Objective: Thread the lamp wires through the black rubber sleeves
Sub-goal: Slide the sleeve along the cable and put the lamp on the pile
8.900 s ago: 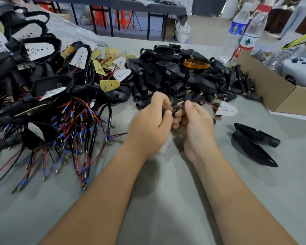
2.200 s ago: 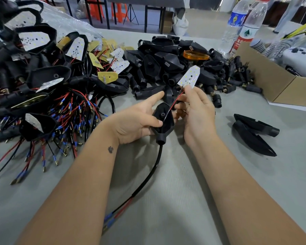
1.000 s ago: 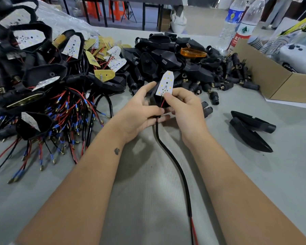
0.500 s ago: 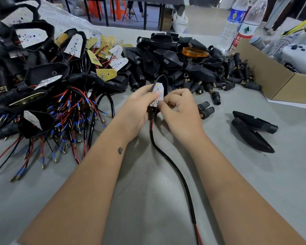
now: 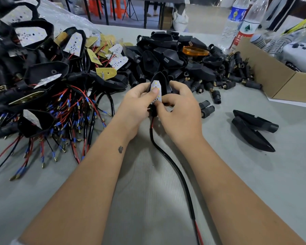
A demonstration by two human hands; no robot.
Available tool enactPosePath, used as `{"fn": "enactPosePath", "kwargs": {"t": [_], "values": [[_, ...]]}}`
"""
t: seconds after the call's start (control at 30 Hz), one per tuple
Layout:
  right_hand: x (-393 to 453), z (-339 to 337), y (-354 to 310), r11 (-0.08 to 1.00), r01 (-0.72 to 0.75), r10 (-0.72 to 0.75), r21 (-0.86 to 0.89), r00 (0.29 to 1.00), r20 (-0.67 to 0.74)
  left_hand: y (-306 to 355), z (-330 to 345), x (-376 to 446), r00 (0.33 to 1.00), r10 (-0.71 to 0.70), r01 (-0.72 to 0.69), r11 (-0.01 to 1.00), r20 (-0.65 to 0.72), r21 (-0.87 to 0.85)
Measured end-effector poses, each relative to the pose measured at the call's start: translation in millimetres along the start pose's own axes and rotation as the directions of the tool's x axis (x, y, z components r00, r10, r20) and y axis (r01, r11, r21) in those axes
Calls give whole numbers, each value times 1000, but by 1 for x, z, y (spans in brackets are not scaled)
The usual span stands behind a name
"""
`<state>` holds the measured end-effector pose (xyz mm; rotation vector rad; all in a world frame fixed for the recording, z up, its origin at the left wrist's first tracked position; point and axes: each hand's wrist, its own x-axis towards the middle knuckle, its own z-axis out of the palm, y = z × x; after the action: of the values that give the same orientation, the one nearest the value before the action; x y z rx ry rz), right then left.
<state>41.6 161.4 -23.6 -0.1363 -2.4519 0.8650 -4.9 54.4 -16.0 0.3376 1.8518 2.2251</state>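
Since 0.5 s ago, little movement is noted: white LED board pressed further into black lamp housing. Housing is gripped by left hand, thumb laid on board; board's lower end is pinched by right hand fingers. Black sleeved wire is seen trailing from housing across grey bench, red lead exposed at the end

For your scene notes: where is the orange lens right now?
In the head view the orange lens lies far from the hands, on top of the black housings pile, right of centre, left of the water bottles.
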Motion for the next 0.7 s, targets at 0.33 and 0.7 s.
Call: {"fn": "enactPosePath", "kwargs": {"t": [0.33,0.7], "values": [[0,0,-1,998,-16,19,64,999,-45,2,2,-1,998,11,-11,1000,-66,-7],[2,-3,-2,921,-123,173,371,979,-105,-1,-1,-1,993,72,-66,996,-91,58]]}}
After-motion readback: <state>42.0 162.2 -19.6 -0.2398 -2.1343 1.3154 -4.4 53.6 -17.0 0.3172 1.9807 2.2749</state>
